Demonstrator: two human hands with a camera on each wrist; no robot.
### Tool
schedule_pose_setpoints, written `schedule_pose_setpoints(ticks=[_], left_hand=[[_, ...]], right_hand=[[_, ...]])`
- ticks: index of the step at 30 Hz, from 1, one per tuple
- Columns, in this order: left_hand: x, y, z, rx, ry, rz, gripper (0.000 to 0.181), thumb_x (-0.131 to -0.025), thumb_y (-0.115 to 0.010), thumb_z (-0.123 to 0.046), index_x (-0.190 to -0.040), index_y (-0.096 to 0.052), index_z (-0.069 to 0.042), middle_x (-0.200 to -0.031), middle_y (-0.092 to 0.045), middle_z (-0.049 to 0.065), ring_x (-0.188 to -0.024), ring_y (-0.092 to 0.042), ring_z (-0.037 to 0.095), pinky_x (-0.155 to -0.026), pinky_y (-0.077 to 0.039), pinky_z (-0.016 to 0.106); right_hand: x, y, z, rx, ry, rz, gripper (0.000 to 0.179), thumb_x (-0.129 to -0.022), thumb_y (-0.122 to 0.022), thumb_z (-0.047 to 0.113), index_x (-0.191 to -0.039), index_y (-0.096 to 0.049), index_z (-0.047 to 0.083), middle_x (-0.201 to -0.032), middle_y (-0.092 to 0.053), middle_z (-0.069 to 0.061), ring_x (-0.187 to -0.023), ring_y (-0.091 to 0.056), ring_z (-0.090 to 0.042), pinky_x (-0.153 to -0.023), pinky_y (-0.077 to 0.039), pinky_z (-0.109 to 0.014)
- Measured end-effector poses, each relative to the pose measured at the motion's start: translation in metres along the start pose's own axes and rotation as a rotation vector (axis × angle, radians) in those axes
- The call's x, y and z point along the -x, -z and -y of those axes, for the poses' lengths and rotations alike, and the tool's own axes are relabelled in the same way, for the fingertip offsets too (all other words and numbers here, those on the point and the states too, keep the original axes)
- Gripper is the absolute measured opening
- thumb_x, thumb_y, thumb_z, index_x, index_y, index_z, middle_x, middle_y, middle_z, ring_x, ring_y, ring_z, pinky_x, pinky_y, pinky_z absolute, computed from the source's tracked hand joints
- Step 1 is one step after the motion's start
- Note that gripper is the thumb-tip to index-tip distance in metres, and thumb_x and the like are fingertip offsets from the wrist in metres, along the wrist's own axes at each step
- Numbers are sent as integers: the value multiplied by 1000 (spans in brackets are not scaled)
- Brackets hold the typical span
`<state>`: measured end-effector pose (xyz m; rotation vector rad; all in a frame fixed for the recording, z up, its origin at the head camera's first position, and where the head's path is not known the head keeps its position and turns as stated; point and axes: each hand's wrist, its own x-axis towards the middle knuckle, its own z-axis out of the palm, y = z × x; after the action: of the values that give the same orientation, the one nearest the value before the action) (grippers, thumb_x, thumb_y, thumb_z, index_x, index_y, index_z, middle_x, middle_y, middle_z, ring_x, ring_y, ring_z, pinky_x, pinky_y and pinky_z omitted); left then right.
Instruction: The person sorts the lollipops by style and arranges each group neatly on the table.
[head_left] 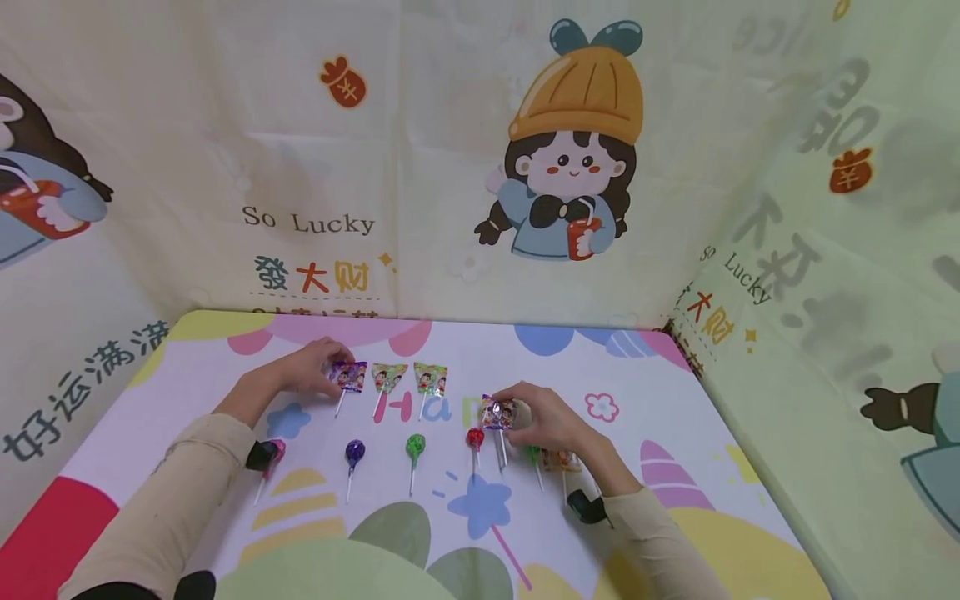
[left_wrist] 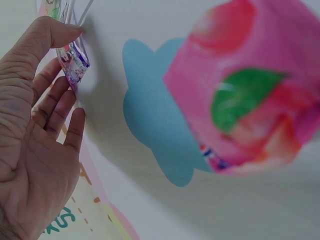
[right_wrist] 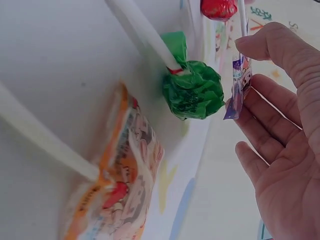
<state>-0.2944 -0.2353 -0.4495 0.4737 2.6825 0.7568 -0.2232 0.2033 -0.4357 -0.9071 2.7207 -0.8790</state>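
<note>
My left hand (head_left: 309,368) pinches a lollipop in a flat purple wrapper (head_left: 351,377) at the left end of the back row. In the left wrist view, its thumb and fingertips meet at that wrapper (left_wrist: 75,64). My right hand (head_left: 553,418) holds another purple-wrapped lollipop (head_left: 497,412) between thumb and fingers, stick pointing down toward me, just above a red lollipop (head_left: 475,438). Two green-and-yellow wrapped lollipops (head_left: 389,377) lie right of the left hand. Under the right wrist are a green lollipop (right_wrist: 195,90) and an orange-wrapped one (right_wrist: 132,170).
The front row also has a pink lollipop (head_left: 277,451), partly hidden by the left wrist camera, a purple ball lollipop (head_left: 355,452) and a green one (head_left: 416,447). A printed cloth covers the table (head_left: 315,446). Printed curtains (head_left: 435,167) enclose its back and sides.
</note>
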Motion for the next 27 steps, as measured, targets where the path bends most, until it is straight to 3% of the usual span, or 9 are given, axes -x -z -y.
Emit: schedule_pose_setpoints(ticks=[11, 18, 27], left_hand=[[-2, 1, 1, -18, -11, 10, 62, -81, -85, -21, -134, -57, -4, -138, -49, 22, -127, -44, 42, -112, -36, 65], [-3, 1, 2, -20, -12, 11, 62, -81, -86, -22, -134, -57, -5, -137, -50, 21, -126, -45, 40, -112, -37, 65], [-1, 3, 1, -7, 3, 14, 66, -80, -87, -22, -135, -56, -3, -139, -48, 23, -128, -43, 43, -111, -37, 66]], right_hand=[[-20, -4, -3, -3, -45, -9, 58, -82, -84, 10, -136, -64, 16, -135, -65, -5, -128, -58, -26, -110, -45, -51], [-37, -5, -4, 25, -25, -5, 57, -82, -83, 11, -136, -64, 12, -135, -65, -8, -129, -58, -28, -111, -44, -50], [-59, -8, -6, 31, -90, 26, 59, -82, -84, 12, -137, -63, 14, -139, -63, -5, -131, -56, -26, -114, -42, -48]])
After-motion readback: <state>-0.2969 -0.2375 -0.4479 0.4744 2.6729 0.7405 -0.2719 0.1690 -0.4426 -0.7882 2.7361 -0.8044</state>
